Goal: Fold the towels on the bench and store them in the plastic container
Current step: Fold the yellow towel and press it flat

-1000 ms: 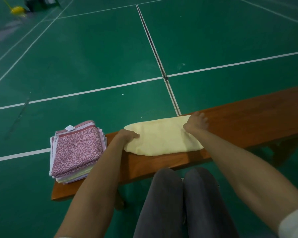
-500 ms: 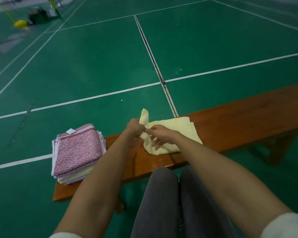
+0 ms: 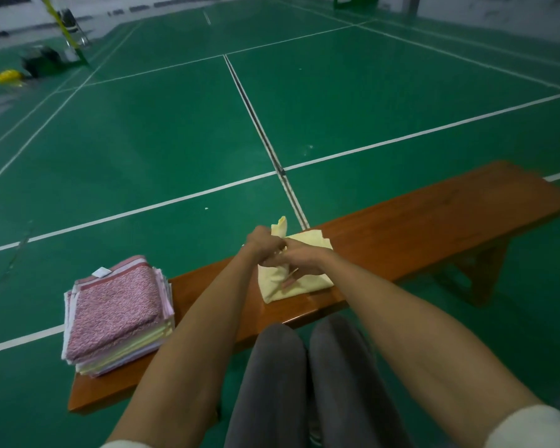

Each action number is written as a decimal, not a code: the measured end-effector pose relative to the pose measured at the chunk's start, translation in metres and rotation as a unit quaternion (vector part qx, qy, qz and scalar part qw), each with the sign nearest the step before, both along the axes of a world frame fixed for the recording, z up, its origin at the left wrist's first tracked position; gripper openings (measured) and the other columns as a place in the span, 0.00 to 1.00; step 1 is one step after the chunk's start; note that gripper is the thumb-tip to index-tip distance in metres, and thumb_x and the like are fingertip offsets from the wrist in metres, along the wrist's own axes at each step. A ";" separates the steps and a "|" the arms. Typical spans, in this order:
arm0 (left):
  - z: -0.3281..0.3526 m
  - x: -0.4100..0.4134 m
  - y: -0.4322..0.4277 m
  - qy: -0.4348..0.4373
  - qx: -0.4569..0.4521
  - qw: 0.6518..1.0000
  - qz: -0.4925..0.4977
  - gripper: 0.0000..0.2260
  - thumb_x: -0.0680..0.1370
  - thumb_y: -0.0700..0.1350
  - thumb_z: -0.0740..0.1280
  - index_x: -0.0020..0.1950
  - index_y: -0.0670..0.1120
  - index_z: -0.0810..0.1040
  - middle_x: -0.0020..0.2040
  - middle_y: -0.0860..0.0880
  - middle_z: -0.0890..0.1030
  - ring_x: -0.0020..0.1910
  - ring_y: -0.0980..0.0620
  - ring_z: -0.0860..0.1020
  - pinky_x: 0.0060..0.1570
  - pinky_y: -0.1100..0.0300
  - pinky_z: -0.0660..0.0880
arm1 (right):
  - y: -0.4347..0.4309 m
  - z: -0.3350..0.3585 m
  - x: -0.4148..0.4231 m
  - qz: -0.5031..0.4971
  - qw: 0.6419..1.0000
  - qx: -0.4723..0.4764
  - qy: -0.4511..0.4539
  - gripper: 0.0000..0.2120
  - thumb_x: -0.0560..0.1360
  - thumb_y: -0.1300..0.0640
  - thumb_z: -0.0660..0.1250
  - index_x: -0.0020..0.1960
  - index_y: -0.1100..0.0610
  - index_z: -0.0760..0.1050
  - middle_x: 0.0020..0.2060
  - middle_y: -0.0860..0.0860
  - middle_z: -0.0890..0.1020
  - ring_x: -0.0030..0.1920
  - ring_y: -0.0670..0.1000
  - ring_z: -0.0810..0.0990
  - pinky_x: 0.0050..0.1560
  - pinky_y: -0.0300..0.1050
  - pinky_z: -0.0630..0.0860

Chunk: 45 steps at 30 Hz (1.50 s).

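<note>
A pale yellow towel [image 3: 307, 279] lies partly folded on the wooden bench [image 3: 417, 218], in front of my knees. My left hand [image 3: 264, 242] pinches a raised corner of it, which sticks up above my fingers. My right hand [image 3: 299, 261] meets the left over the towel and grips the cloth, with some fingers spread down on the fold. A stack of folded towels [image 3: 117, 310], pink patterned on top with pale yellow ones beneath, sits at the bench's left end. No plastic container is in view.
The bench stands on a green court floor [image 3: 175, 130] with white lines. Its right half is bare wood. My grey-trousered knees [image 3: 304, 367] press close to its near edge. A yellow object [image 3: 7, 76] and dark gear lie far off at the back left.
A second ago my hands held the towel's two ends flat on the bench. Since then they have come together at the middle, folding the towel shorter and lifting one corner.
</note>
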State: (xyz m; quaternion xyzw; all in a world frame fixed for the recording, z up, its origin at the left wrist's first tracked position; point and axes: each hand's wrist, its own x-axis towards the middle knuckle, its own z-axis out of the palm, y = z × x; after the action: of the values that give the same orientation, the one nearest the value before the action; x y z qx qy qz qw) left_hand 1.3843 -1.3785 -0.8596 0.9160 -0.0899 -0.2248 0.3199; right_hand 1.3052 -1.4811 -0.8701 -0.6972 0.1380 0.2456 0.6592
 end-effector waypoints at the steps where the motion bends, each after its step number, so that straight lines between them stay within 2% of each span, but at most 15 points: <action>1: 0.000 -0.001 -0.007 -0.009 -0.002 1.000 -0.001 0.07 0.75 0.43 0.72 0.45 0.41 0.77 0.41 0.43 0.78 0.41 0.46 0.76 0.39 0.56 0.72 | -0.006 0.002 -0.002 -0.007 1.000 -0.004 -0.001 0.23 0.74 0.59 0.76 0.65 0.52 0.70 0.61 0.56 0.78 0.60 0.61 0.79 0.51 0.61 0.84; 3: 0.001 -0.004 -0.021 -0.015 -0.009 1.000 -0.001 0.08 0.75 0.44 0.72 0.46 0.40 0.78 0.40 0.43 0.79 0.40 0.45 0.78 0.37 0.54 0.76 | -0.019 0.003 -0.006 -0.032 0.999 -0.019 -0.008 0.16 0.76 0.63 0.74 0.57 0.50 0.72 0.58 0.53 0.78 0.58 0.59 0.79 0.51 0.59 0.84; 7: -0.006 -0.014 -0.044 0.034 -0.055 0.998 -0.007 0.04 0.77 0.38 0.70 0.47 0.41 0.76 0.48 0.37 0.81 0.45 0.36 0.85 0.45 0.40 0.83 | -0.040 -0.007 -0.009 -0.105 0.993 -0.059 -0.006 0.13 0.80 0.65 0.66 0.62 0.57 0.68 0.59 0.55 0.75 0.58 0.59 0.79 0.51 0.61 0.84; 10: -0.019 -0.022 -0.055 0.083 -0.059 0.995 -0.019 0.18 0.77 0.37 0.70 0.66 0.39 0.73 0.54 0.36 0.82 0.44 0.38 0.85 0.45 0.45 0.84 | -0.051 -0.024 -0.013 -0.128 0.985 -0.114 0.035 0.13 0.82 0.68 0.61 0.66 0.63 0.69 0.61 0.57 0.74 0.53 0.60 0.82 0.47 0.57 0.85; 12: -0.027 -0.026 -0.055 0.093 -0.038 0.994 -0.032 0.21 0.77 0.37 0.69 0.70 0.40 0.72 0.56 0.36 0.82 0.45 0.39 0.85 0.43 0.48 0.83 | -0.057 -0.035 -0.018 -0.128 0.979 -0.145 0.069 0.15 0.81 0.70 0.61 0.67 0.64 0.69 0.64 0.58 0.72 0.48 0.57 0.81 0.40 0.52 0.86; 14: -0.035 -0.025 -0.050 0.048 -0.011 0.998 -0.029 0.18 0.78 0.39 0.69 0.67 0.40 0.75 0.55 0.38 0.83 0.48 0.40 0.84 0.43 0.51 0.82 | -0.061 -0.045 -0.019 -0.127 0.977 -0.151 0.085 0.15 0.79 0.71 0.63 0.65 0.63 0.70 0.64 0.58 0.71 0.50 0.58 0.80 0.39 0.51 0.86; 17: -0.042 -0.018 -0.037 -0.007 0.021 0.999 -0.024 0.03 0.78 0.40 0.69 0.50 0.42 0.78 0.50 0.40 0.81 0.53 0.38 0.82 0.50 0.48 0.81 | -0.059 -0.046 -0.014 -0.149 0.975 -0.140 0.085 0.16 0.78 0.67 0.68 0.63 0.61 0.69 0.62 0.58 0.72 0.57 0.60 0.78 0.45 0.53 0.85; 20: -0.050 -0.013 -0.025 0.041 0.044 0.997 -0.048 0.06 0.80 0.41 0.68 0.56 0.42 0.78 0.57 0.39 0.81 0.52 0.40 0.81 0.53 0.47 0.80 | -0.050 -0.044 -0.001 -0.139 0.972 -0.173 0.075 0.24 0.78 0.53 0.72 0.67 0.60 0.67 0.61 0.56 0.75 0.63 0.60 0.77 0.51 0.52 0.80; 25: -0.055 -0.011 -0.021 0.046 0.030 0.997 -0.060 0.17 0.79 0.37 0.61 0.67 0.45 0.78 0.61 0.38 0.80 0.47 0.43 0.79 0.36 0.58 0.76 | -0.030 -0.039 0.017 -0.122 0.964 -0.225 0.073 0.12 0.79 0.60 0.69 0.60 0.65 0.73 0.49 0.61 0.82 0.43 0.60 0.85 0.47 0.55 0.84; 28: -0.047 -0.009 -0.025 -0.003 0.033 0.998 -0.061 0.16 0.79 0.39 0.62 0.66 0.44 0.78 0.62 0.39 0.81 0.55 0.40 0.80 0.47 0.54 0.75 | -0.032 -0.020 0.024 -0.107 0.956 -0.274 -0.011 0.12 0.77 0.61 0.67 0.59 0.62 0.73 0.52 0.61 0.80 0.45 0.61 0.84 0.42 0.56 0.85; 32: -0.042 -0.010 -0.036 -0.068 0.022 0.995 -0.075 0.16 0.82 0.43 0.62 0.70 0.43 0.74 0.66 0.39 0.78 0.62 0.39 0.77 0.53 0.54 0.71 | -0.052 0.002 0.013 -0.077 0.961 -0.257 -0.063 0.10 0.76 0.57 0.70 0.54 0.59 0.74 0.47 0.57 0.82 0.38 0.55 0.82 0.34 0.48 0.82; 36: -0.056 -0.027 -0.046 -0.018 0.007 0.989 -0.148 0.23 0.86 0.49 0.56 0.81 0.46 0.61 0.80 0.42 0.64 0.76 0.40 0.65 0.73 0.52 0.62 | -0.079 -0.021 -0.010 -0.082 0.966 -0.242 0.035 0.07 0.77 0.64 0.68 0.53 0.57 0.76 0.49 0.57 0.81 0.44 0.54 0.82 0.39 0.48 0.81; 39: -0.081 -0.039 -0.053 -0.007 0.118 0.960 -0.255 0.25 0.87 0.54 0.51 0.83 0.50 0.51 0.83 0.44 0.51 0.82 0.40 0.50 0.79 0.45 0.46 | -0.089 -0.040 -0.024 -0.046 0.958 -0.226 0.168 0.10 0.79 0.66 0.66 0.60 0.61 0.73 0.56 0.59 0.79 0.51 0.57 0.83 0.36 0.44 0.83; 41: -0.093 -0.041 -0.054 -0.034 0.183 0.938 -0.292 0.27 0.86 0.58 0.49 0.83 0.55 0.46 0.84 0.44 0.45 0.82 0.38 0.43 0.79 0.40 0.43 | -0.093 -0.045 -0.024 -0.055 0.957 -0.226 0.174 0.09 0.80 0.64 0.66 0.60 0.61 0.73 0.58 0.60 0.79 0.52 0.57 0.83 0.35 0.43 0.82; 45: -0.094 -0.043 -0.048 -0.085 0.190 0.946 -0.247 0.29 0.84 0.64 0.48 0.83 0.59 0.43 0.83 0.48 0.39 0.81 0.39 0.37 0.76 0.37 0.38 | -0.090 -0.038 -0.015 -0.082 0.947 -0.295 0.099 0.05 0.80 0.61 0.65 0.55 0.58 0.72 0.54 0.57 0.80 0.52 0.58 0.82 0.43 0.48 0.83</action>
State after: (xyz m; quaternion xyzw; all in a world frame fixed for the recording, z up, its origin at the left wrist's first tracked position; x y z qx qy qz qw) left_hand 1.3414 -1.4267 -0.9538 0.9247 -0.2957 -0.2308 0.0652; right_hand 1.2906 -1.5714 -0.9081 -0.8189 0.3252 0.2068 0.4252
